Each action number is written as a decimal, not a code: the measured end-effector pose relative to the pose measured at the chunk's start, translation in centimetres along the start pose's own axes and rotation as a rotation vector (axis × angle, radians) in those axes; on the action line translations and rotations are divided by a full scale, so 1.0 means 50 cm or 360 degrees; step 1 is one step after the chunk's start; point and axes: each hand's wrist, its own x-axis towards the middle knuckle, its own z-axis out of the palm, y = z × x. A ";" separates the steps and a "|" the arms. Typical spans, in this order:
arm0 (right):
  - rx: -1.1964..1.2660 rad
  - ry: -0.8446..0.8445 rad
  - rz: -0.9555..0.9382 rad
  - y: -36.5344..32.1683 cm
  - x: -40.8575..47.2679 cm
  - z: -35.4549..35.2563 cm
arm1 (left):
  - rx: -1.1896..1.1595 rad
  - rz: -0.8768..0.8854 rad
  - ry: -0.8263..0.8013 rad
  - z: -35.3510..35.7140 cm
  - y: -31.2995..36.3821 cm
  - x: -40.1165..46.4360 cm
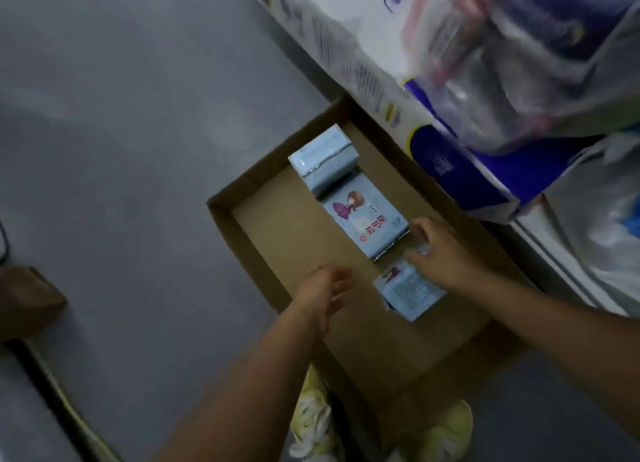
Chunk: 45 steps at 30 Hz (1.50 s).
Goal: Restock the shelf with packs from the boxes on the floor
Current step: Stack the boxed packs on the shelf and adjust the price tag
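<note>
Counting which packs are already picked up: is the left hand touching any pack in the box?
Apart. The head view shows the left hand over bare cardboard box floor, a clear gap from the nearest pack.

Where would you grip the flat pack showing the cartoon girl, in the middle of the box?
Across its two long edges, from above. The cartoon-girl pack lies flat, face up in the cardboard box; other packs seem to crowd its short ends, and the right hand is already at its near end.

The head view looks steeply down, close over an open cardboard box [263, 253] on the floor [121, 150].
</note>
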 end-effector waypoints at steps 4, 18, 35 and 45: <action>-0.0008 0.0068 -0.0028 0.005 0.105 0.051 | -0.0005 0.0103 -0.0017 0.024 -0.008 0.110; 0.0224 -0.0026 0.0251 0.030 0.179 0.109 | -0.0002 0.0161 0.0068 0.054 -0.007 0.224; -0.2127 -0.0343 -0.0674 0.179 0.067 0.092 | -0.0271 0.0008 0.0068 -0.073 -0.084 0.160; -0.0463 -0.0153 0.0198 0.165 -0.025 0.065 | -0.0314 0.0195 0.0040 -0.113 -0.144 0.073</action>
